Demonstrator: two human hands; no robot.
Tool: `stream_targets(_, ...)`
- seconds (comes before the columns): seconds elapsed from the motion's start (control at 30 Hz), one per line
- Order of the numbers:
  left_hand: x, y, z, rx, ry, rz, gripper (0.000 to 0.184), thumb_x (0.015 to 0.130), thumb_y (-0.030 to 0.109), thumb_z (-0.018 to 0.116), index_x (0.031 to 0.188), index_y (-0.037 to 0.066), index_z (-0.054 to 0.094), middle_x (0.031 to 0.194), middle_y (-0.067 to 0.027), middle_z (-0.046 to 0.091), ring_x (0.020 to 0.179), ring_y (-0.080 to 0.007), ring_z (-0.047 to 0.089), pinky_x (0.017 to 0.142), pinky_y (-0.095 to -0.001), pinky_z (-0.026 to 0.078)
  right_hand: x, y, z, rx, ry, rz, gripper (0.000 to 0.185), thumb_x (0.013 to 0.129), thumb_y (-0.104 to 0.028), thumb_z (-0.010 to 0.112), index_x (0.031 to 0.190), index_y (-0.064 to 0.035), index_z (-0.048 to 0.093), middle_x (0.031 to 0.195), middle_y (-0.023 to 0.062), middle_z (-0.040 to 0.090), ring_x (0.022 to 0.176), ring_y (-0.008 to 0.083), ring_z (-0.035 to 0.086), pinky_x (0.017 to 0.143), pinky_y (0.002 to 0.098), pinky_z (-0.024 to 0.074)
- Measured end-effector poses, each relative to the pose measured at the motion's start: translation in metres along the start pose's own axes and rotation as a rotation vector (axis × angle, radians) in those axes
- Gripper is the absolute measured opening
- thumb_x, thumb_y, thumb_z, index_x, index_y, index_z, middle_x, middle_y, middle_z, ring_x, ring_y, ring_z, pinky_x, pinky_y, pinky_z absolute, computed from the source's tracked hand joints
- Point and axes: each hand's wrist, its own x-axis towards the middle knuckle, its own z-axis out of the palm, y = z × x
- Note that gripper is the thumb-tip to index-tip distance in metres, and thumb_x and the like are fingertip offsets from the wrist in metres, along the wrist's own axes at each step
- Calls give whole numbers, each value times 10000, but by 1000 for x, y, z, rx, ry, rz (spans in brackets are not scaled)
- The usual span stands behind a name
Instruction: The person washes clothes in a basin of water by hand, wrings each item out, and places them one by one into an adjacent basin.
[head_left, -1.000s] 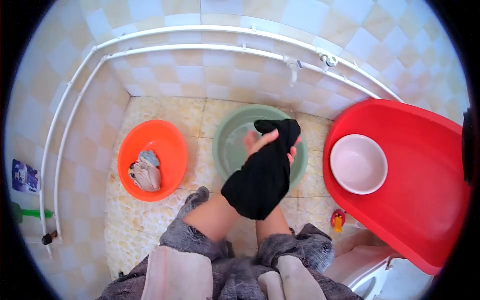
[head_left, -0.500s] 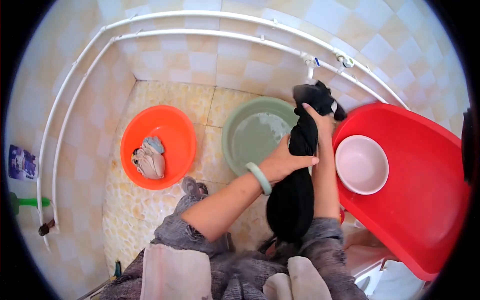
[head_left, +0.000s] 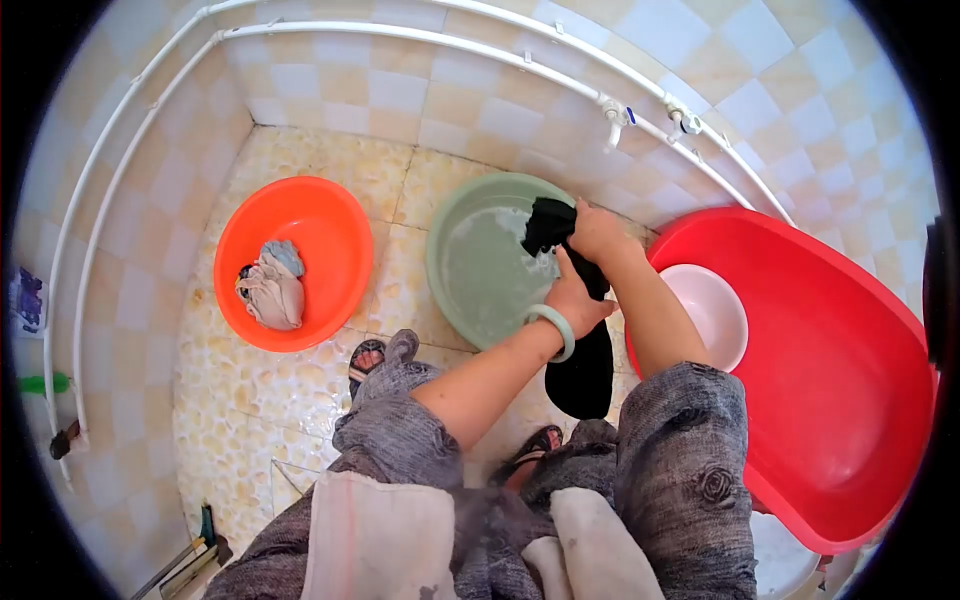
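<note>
I record that the black cloth [head_left: 582, 378], gripped by my left hand [head_left: 576, 306] and right hand [head_left: 598, 235], has shifted its upper end from near the tap [head_left: 614, 126] to over the green basin's [head_left: 436, 255] right edge, leaving its lower end hanging outside that rim.

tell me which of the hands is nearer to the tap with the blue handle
Right. The right hand is below the tap in the picture, at the black cloth; the left hand is at the cloth too, but farther from the tap, closer to the person's body.
</note>
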Motion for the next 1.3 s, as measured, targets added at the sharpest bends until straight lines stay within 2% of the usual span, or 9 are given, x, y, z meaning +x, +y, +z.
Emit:
stream_targets(0.33,5,15,-44,-1215,-360,36,537,807,269,613,1276,62,452,1029,-49,582,832,-151,579,710,-306,505,-42,61,-31,1787,-10,-89,713,862,-470,587,1382,-64,316,1212,215,547,1026,331,589,813,405,496)
stream_targets(0.4,5,16,-51,-1320,-473,-28,479,827,310,588,1218,42,516,996,-44,605,794,-148,592,675,-296,518,-60,62,6,2084,188,-202,446,926,-423,503,1204,-77,457,1242,209,535,1080,320,566,852,446,477)
stream_targets(0.47,0,23,-55,-1505,-706,-168,469,846,340,564,1203,35,536,991,-69,617,760,-136,594,604,-273,516,-65,40,68,2444,484,327,525,904,-501,506,1221,-83,476,1113,133,574,1002,283,570,820,413,486)
stream_targets(0.63,4,8,-21,-1932,-744,-85,515,823,433,585,1171,56,538,937,-163,612,819,-253,610,680,-353,522,-86,-57,59,3483,-751,-820,593,833,-307,663,1320,-66,424,1269,136,468,1073,220,519,893,337,487)
stream_targets(0.77,2,12,-32,-1702,-686,2,553,832,412,599,1218,35,483,935,-146,606,793,-219,612,650,-318,513,-65,-61,61,3215,-55,-1338,687,792,-170,682,1390,-97,354,1544,67,170,1293,149,362,953,321,474)
stream_targets(0.83,1,9,-35,-1575,-649,-26,574,836,402,606,1241,24,455,933,-137,603,780,-202,613,635,-301,509,-62,-40,43,2977,-195,-1233,627,875,-399,583,1378,-96,363,1448,96,374,1243,196,441,939,386,458)
stream_targets(0.9,-3,7,-38,-1419,-607,-6,598,840,392,613,1264,14,428,932,-129,600,767,-185,614,621,-283,504,-53,-19,48,2883,229,-905,555,890,-348,562,1320,-39,396,1232,124,534,1087,193,531,888,379,475)
stream_targets(1.1,-25,37,-54,-1034,-501,114,648,807,346,689,1276,4,401,946,-104,585,753,-158,623,639,-270,505,-70,7,20,2587,304,-331,402,863,-246,595,1135,21,470,925,80,553,864,193,557,822,350,498)
stream_targets(1.3,7,15,-8,-802,-88,502,727,705,282,778,1271,12,409,1144,-77,523,1101,-180,476,997,-334,354,-69,10,-35,1860,146,137,254,806,-209,642,899,24,602,721,89,593,621,221,588,615,345,511)
